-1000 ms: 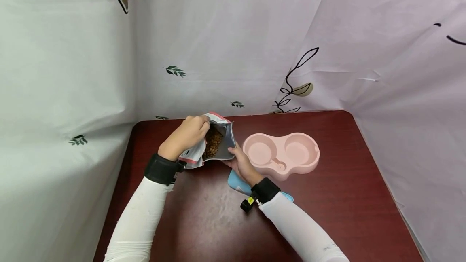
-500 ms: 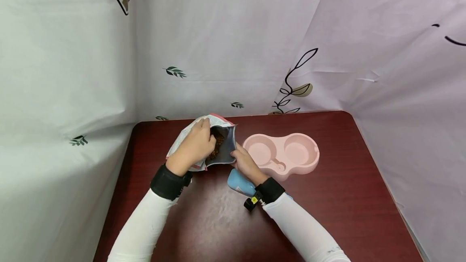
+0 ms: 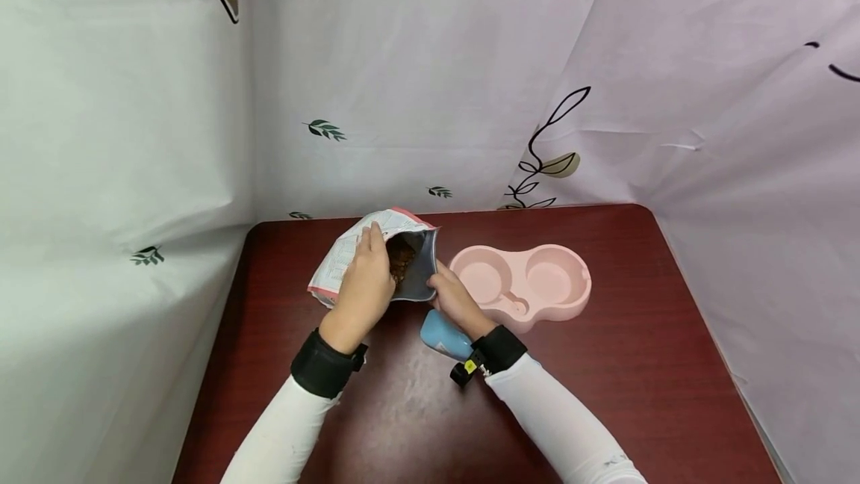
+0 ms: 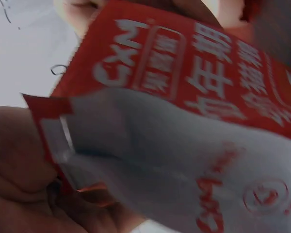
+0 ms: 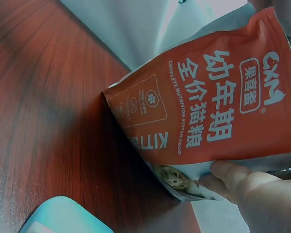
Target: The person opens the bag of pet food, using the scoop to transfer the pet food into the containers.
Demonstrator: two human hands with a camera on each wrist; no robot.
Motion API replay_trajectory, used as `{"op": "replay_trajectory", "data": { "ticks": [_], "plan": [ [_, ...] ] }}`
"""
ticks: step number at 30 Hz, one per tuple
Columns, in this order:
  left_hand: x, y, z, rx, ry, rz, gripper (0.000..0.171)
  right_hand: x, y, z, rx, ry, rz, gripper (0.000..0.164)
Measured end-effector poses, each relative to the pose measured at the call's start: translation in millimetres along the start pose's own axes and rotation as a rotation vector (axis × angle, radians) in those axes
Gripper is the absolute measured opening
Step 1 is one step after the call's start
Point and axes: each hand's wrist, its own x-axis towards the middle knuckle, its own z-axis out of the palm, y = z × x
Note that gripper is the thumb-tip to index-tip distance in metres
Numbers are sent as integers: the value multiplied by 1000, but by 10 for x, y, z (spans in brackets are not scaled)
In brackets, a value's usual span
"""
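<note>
A bag of kitten food (image 3: pixel 336 260) lies tilted on the table, its mouth gaping to the right with brown kibble (image 3: pixel 401 258) inside. The red front with white lettering (image 5: pixel 208 97) fills much of the right wrist view. My left hand (image 3: pixel 366 282) rests against the bag's near side by the mouth, fingers straight and pointing away from me; its thumb is hidden. With my right hand (image 3: pixel 457 299) I grip the mouth's near right corner, thumb on the edge. Partly under my right forearm lies a light blue object with a rounded end (image 3: pixel 443 334).
A pink double pet bowl (image 3: pixel 516 312) with two round wells stands just right of the bag. The dark red table (image 3: pixel 605 394) meets white patterned cloth (image 3: pixel 403 95) at its back and sides.
My left hand has left the top of the bag's mouth, moved down to the near side and straightened its fingers. My right hand keeps its grip and has shifted slightly right.
</note>
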Motion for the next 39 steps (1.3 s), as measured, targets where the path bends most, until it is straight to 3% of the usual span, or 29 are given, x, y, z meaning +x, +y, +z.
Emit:
{"op": "replay_trajectory", "data": {
  "ticks": [9,17,22,34,39],
  "plan": [
    [76,-100,-104,19,70,80,44,-86,-43,-93,-50,-52,-30,65],
    [109,-196,-152,-24,83,102,43,-369,-165,-334,-169,-26,-20,60],
    [124,-211,-163,-32,82,104,42,-553,-205,-569,-300,-25,-114,56],
    [141,-223,-183,-50,49,89,44,-978,-183,-993,-530,116,-218,45],
    [136,-239,-179,-52,40,97,44,-1138,-70,-1103,-628,167,-333,40]
  ]
}}
